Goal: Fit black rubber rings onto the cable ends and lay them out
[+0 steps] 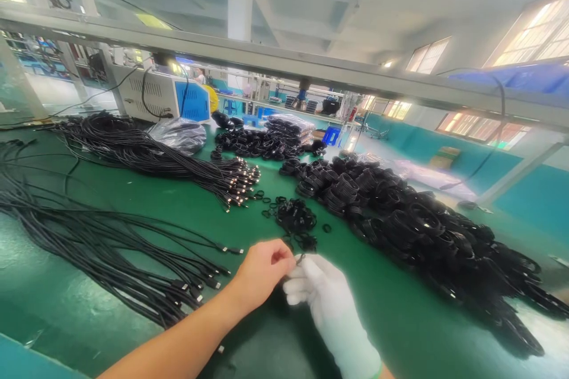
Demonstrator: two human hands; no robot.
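Observation:
My bare left hand and my right hand, in a white glove, meet fingertip to fingertip above the green table. The fingers of both are pinched closed. A small dark piece shows between the fingertips, too small to name. Something dark beneath the hands is mostly hidden. Just beyond them lies a small heap of black rings, with a few loose ones around it. Left of my left hand, loose black cables stretch out with their metal-tipped plugs toward the hands.
A thick bundle of black cables lies at the back left, near a plastic bag and a white-and-blue machine. Coiled black cables pile along the right, with more coils at the back. A metal beam crosses above the green table.

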